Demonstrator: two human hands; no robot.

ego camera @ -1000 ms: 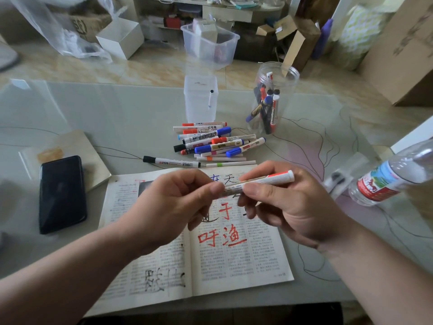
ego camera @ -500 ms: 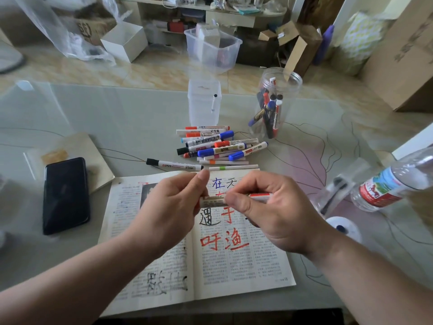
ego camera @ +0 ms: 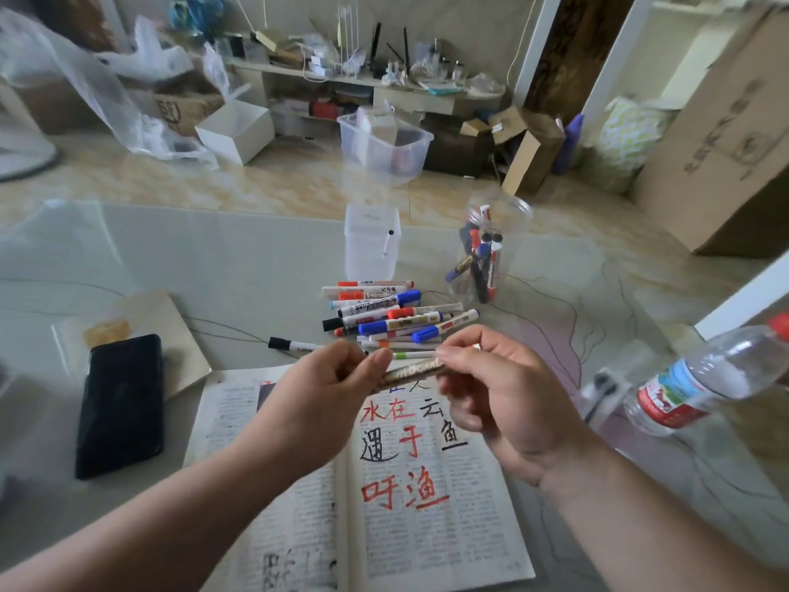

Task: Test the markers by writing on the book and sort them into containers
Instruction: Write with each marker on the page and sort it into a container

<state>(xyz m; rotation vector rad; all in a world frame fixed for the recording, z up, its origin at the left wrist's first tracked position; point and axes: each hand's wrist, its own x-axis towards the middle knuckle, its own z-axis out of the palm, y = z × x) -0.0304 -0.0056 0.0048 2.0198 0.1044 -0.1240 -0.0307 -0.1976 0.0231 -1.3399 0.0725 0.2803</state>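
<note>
Left hand (ego camera: 316, 403) and right hand (ego camera: 499, 399) pinched the marker (ego camera: 412, 371) endwise over the book (ego camera: 448, 527); we judged capping underway, one-o'clock jar (ego camera: 523, 213) next.

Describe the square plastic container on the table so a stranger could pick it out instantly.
Find the open book on the table, then the pile of markers beyond it. The square container stands behind that pile. Unlike the round jar to its right, holding several markers, it is frosted and holds one marker.

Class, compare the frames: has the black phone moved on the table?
No. The phone still lies partly on the tan pad, left of the open book.
</note>
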